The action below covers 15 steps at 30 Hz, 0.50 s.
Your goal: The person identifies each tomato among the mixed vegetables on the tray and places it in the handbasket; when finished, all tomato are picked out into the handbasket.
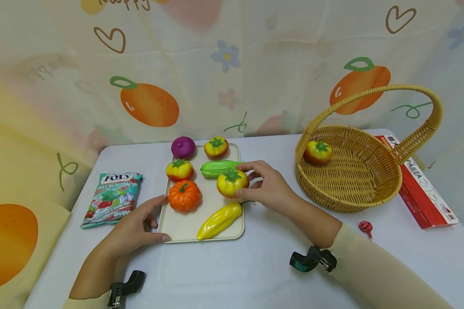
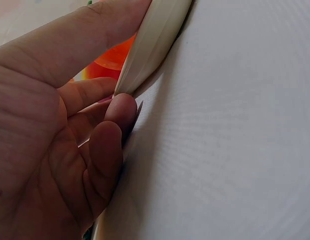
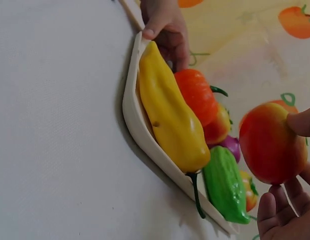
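In the head view my right hand [image 1: 272, 186] pinches a red-and-yellow toy tomato [image 1: 232, 184] with a green leafy top, held above the right side of a cream tray [image 1: 216, 219]. The right wrist view shows this tomato [image 3: 272, 142] between thumb and fingers. With thumb and fingers my left hand [image 1: 133, 225] grips the tray's near left corner. On the tray lie a yellow pepper [image 1: 219, 221], an orange pumpkin [image 1: 184, 196], a green cucumber-like vegetable [image 1: 218, 168], a purple onion [image 1: 183, 147] and two more tomatoes, one at left [image 1: 179, 170], one at the back [image 1: 216, 147].
A wicker basket [image 1: 348, 206] with a tall handle stands right of the tray, one tomato [image 1: 318, 152] inside. Behind it lies a red-and-white pasta box [image 1: 421, 193]. A red lollipop [image 1: 365, 227] lies in front. Left of the tray is a candy bag [image 1: 112, 199].
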{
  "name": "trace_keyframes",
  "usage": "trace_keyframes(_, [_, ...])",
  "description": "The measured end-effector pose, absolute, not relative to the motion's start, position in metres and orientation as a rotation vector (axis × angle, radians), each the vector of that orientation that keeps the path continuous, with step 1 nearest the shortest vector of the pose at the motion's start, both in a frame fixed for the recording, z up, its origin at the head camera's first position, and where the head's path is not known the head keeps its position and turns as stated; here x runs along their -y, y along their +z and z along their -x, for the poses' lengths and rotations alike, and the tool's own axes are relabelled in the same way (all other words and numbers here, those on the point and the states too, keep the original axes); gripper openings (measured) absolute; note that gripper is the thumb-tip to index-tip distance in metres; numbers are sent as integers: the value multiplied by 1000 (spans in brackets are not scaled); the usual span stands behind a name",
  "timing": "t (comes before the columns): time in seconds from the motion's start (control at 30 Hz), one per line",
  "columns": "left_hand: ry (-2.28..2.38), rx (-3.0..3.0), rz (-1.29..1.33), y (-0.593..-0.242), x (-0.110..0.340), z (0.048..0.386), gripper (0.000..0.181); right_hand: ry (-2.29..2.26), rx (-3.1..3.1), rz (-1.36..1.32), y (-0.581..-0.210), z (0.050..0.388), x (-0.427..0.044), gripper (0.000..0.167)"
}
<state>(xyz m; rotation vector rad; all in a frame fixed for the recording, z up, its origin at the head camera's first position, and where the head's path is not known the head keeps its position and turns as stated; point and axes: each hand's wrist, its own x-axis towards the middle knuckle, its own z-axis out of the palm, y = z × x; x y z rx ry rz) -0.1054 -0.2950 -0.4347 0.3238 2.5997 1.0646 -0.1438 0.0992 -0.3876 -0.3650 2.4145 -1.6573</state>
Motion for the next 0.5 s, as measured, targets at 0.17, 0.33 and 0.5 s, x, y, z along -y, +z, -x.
trace_keyframes(0.17, [1067,-2596,-317,-435,295,105,105,-1638,-2409,336,-381,139,-110,59])
trace_keyframes(0.33, [1069,-2597,-317,-435,295,105,105,-1622,-2421,334,-376,137,-119,59])
trace_keyframes(0.5, [1070,-2598,-316,-435,295,105,105,-1605,-2442,332,-375,133,-129,58])
